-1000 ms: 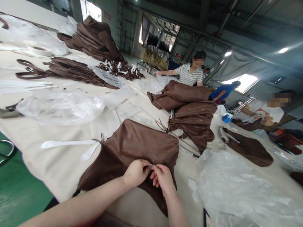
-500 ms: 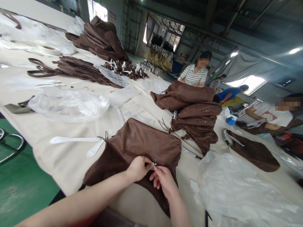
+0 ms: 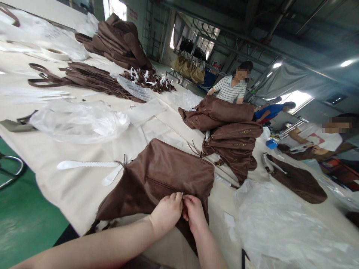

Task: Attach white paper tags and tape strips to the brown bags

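Observation:
A brown leather bag [image 3: 175, 164] lies flat on the table in front of me, with a zipper slit across its face. My left hand [image 3: 167, 210] and my right hand [image 3: 194, 210] meet low on that face, near the slit's right end. Both are closed in a pinch, fingertips touching or almost so. A tiny bit of a white strip [image 3: 182, 193] shows between them; my fingers hide the rest. Left of the bag, a white toothed strip [image 3: 86, 164] lies on the cloth by a thin brown cord.
Brown bags [image 3: 237, 138] are stacked beyond the bag. Clear plastic [image 3: 280, 224] covers the right side; a plastic bag [image 3: 81, 121] lies left. Brown straps [image 3: 92, 80] and another bag pile [image 3: 120, 45] lie farther back. A person in a striped shirt [image 3: 228, 89] stands across the table.
My left hand has turned over and moved slightly right and down, its back now covering the pinch. The right fingers have curled in closer. The white strip and metal bit are now mostly hidden.

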`<state>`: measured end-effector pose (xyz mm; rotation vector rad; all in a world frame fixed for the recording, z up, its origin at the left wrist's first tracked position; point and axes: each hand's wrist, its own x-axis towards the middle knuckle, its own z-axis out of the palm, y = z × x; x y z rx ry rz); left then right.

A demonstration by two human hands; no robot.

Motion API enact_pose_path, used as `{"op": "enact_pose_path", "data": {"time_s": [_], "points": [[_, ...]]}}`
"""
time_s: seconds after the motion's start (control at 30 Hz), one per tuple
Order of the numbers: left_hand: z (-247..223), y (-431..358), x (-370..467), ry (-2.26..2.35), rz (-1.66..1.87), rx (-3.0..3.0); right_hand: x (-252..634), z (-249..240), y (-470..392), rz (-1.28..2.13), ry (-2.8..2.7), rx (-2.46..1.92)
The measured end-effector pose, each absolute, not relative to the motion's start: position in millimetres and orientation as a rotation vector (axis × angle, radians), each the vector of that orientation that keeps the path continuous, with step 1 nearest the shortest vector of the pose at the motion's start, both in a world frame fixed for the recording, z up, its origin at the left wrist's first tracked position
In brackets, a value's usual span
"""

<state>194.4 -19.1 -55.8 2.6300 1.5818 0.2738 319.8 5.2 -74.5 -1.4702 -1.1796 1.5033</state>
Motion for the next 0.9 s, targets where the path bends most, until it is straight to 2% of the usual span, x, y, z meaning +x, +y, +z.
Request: {"op": "enact_pose_path", "data": {"time_s": [0.2, 0.27, 0.43, 0.6, 0.7, 0.8, 0.9], "points": [[-63, -22, 199, 1.588, 0.299, 2.689, 318, -74, 4, 1.464, -1.159, -1.483], [-59, -17, 191, 1.522, 0.388, 2.562, 318, -76, 4, 1.438, -1.168, -1.512], [-53, 3, 172, 1.576, 0.606, 1.821, 318, -77, 8, 1.452, -1.264, -1.543], [-63, 13, 169, 1.380, 0.553, 1.745, 312, -73, 5, 1.395, -1.382, -1.567], [-66, 13, 170, 1.348, 0.540, 1.724, 322, -54, -13, 1.351, -1.483, -1.603], [-64, 14, 168, 1.383, 0.512, 1.769, 362, -16, -48, 1.099, -1.650, -1.697], [-60, 17, 168, 1.411, 0.476, 1.849, 433, 26, -99, 0.441, -1.660, -1.919]]}}
